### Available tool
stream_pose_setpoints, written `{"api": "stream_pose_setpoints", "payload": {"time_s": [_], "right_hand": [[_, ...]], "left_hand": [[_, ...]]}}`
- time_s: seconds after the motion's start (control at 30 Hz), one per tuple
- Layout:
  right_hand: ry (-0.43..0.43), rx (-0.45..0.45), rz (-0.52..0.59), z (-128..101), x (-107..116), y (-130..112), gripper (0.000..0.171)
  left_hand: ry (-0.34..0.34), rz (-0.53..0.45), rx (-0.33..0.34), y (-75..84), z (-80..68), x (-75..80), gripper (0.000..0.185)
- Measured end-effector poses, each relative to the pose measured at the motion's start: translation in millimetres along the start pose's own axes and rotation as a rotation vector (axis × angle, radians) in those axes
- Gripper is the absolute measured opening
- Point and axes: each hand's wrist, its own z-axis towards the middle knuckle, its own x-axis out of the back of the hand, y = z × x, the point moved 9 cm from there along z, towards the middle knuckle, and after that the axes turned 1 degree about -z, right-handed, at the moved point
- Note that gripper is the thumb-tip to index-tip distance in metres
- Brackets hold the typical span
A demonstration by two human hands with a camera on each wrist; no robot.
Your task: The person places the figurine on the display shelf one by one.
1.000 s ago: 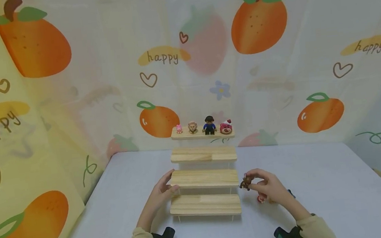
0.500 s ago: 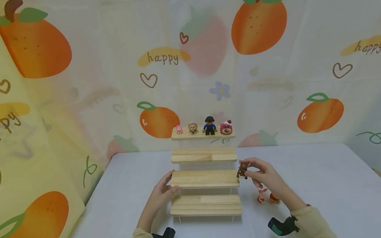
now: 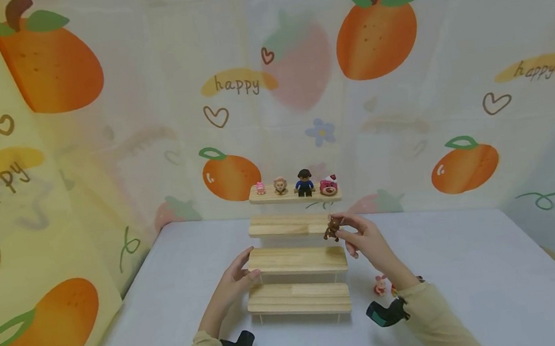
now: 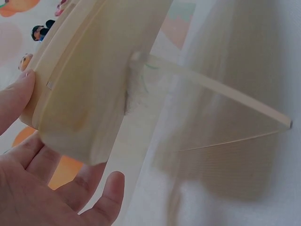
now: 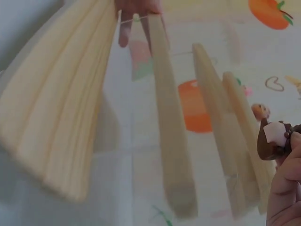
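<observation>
The brown bear (image 3: 333,228) is sitting pinched in the right hand (image 3: 366,240), hanging in the air just over the right end of the second step (image 3: 293,225) of the wooden rack (image 3: 297,261). That grip is clamped on it, thumb and fingertips closing on its body, as the right wrist view is showing too (image 5: 275,140). It is looking like a light, hard little figure, stiff and smooth enough to slip or topple on a narrow plank; I would judge the torso the safest place to take it, leaving the feet free to meet the wood.

The left hand (image 3: 235,281) is resting against the left end of the third step (image 3: 292,260), fingers straight and relaxed, thumb on the edge (image 4: 16,96), steadying rather than gripping.

On the top step (image 3: 290,195) four figures are standing in a row: a pink one (image 3: 260,188), a tan one (image 3: 280,185), a dark-haired doll (image 3: 304,182) and a red bear (image 3: 328,185). Two more small toys (image 3: 383,285) are lying on the pale surface (image 3: 471,276) right of the rack, partly behind the sleeve.

Compared with half a second ago, the right hand is carrying the bear higher and further left, from beside the third step up to the second; the left hand is staying where it was.
</observation>
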Motion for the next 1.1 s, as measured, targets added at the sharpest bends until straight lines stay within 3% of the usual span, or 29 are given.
{"api": "stream_pose_setpoints", "payload": {"time_s": [0.3,0.5,0.63,0.77,0.93,1.1], "right_hand": [[-0.052,-0.011,0.048,32,-41,-8,0.04],[0.008,0.012,0.036,44,-57,-9,0.038],[0.054,0.022,-0.006,48,-67,-11,0.036],[0.046,0.04,-0.062,48,-81,-26,0.034],[0.045,0.014,-0.083,45,-93,-41,0.033],[0.041,-0.026,-0.085,51,-101,-38,0.039]], "left_hand": [[-0.017,-0.014,-0.004,-2.3,0.0,-0.3,0.065],[-0.033,-0.018,-0.019,-0.2,0.7,-4.1,0.063],[-0.038,-0.024,-0.015,-0.1,1.2,-6.4,0.062],[-0.03,-0.03,-0.005,0.5,-0.2,-5.9,0.061],[-0.022,-0.032,0.003,1.8,-1.0,-4.0,0.062],[-0.01,-0.019,0.014,-1.2,0.1,-0.6,0.063]]}}
